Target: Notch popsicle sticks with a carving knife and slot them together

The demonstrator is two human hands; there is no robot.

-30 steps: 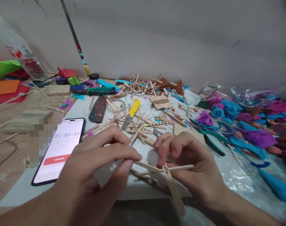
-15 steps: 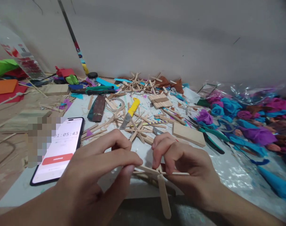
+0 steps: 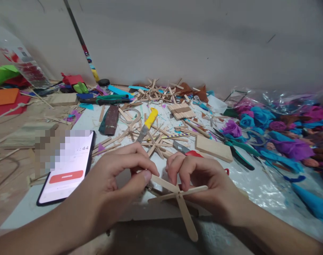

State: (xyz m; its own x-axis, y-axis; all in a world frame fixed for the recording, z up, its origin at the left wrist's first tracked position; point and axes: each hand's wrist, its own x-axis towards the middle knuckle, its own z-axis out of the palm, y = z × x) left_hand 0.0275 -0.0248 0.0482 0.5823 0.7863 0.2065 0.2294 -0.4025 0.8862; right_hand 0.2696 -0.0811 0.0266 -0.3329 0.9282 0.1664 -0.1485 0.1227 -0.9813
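Note:
Between my hands is a cross of wooden craft sticks (image 3: 186,216), its arms meeting at a small dark spot. My left hand (image 3: 126,173) pinches the end of its upper left arm between thumb and forefinger. Close to the joint, the curled fingers of my right hand (image 3: 201,184) grip the cross, with one arm lying across that hand; the thumb is largely hidden. Just beyond my hands a similar star of craft sticks (image 3: 156,144) lies among loose sticks, beside a yellow-handled knife (image 3: 151,119). A dark stick-like tool under the cross is partly covered.
At the left a phone (image 3: 68,156) lies on the white board. A wood block (image 3: 214,148) and green-handled pliers (image 3: 241,156) are at the right, before crepe paper flowers (image 3: 289,141). Behind stand a pile of stick pieces (image 3: 153,92) and a plastic bottle (image 3: 26,63).
The cross has tilted, so its face shows more and its lower arm swings right. Both hands keep hold of it, and my left hand has shifted slightly.

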